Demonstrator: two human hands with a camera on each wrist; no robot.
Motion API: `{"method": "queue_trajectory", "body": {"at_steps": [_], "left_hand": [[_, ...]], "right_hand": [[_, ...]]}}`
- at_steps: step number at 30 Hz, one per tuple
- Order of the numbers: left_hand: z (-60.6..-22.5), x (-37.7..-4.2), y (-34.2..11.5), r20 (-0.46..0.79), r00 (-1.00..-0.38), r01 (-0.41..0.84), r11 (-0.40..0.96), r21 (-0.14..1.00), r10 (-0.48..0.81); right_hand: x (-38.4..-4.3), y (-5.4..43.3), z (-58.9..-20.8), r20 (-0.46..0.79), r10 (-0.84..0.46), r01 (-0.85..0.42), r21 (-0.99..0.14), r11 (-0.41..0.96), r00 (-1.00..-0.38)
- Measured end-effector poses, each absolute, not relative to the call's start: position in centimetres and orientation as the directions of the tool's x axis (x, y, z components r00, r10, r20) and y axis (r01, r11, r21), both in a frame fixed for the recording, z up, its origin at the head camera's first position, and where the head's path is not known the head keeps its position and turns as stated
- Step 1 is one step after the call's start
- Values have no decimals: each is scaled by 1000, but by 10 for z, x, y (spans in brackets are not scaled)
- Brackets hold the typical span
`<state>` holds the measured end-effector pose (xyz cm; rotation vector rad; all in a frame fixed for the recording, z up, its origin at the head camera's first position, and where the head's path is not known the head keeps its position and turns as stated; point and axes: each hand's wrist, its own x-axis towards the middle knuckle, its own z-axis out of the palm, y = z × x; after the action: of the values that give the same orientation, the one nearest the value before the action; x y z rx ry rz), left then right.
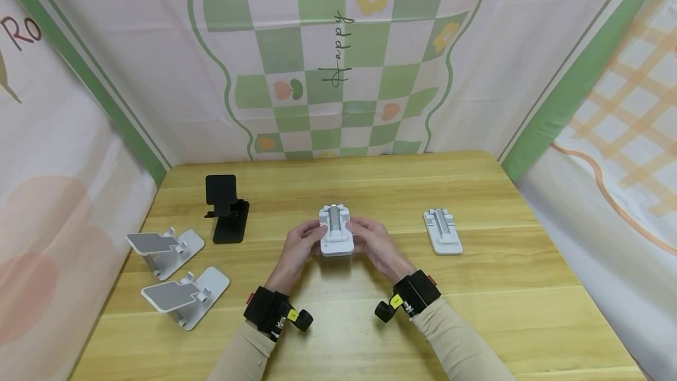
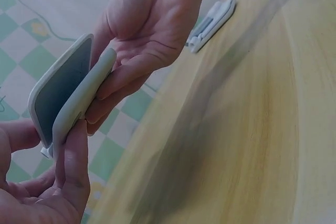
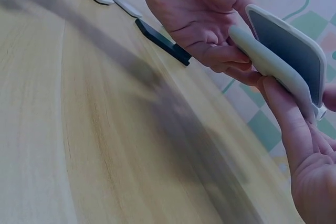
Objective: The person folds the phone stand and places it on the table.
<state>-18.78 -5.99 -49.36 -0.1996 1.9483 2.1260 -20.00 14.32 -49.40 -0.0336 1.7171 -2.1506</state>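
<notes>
A white folding phone stand [image 1: 337, 246] with a grey pad is held up off the table between both hands, its plates partly folded, with a gap between them. My left hand [image 1: 298, 250] grips its left edge, thumb on the upper side and fingers beneath. On the opposite edge my right hand [image 1: 379, 250] pinches it the same way. From the left wrist view, the grey inner pad [image 2: 65, 90] shows between the two plates, and fingers of both hands support the lower plate [image 2: 84, 100]. The right wrist view shows the same stand [image 3: 278, 66] from the other side.
A folded white phone stand [image 1: 443, 232] lies to the right on the wooden table [image 1: 338, 334]. On the left are a black unfolded stand [image 1: 230, 222] and two unfolded white ones with grey pads, one farther back [image 1: 171, 251] and one nearer [image 1: 187, 298]. Patterned cloth [image 1: 338, 75] hangs behind.
</notes>
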Motion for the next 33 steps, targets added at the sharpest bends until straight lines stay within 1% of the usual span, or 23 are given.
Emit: {"method": "queue_trajectory", "body": {"at_steps": [24, 33], "left_hand": [[-499, -185, -55, -240, -967, -246, -70, 967, 91], [-500, -185, -52, -233, -969, -239, -64, 969, 83]], "right_hand": [[-196, 146, -497, -223, -314, 279, -949, -146, -923], [-200, 148, -502, -236, -295, 293, -942, -167, -926]]}}
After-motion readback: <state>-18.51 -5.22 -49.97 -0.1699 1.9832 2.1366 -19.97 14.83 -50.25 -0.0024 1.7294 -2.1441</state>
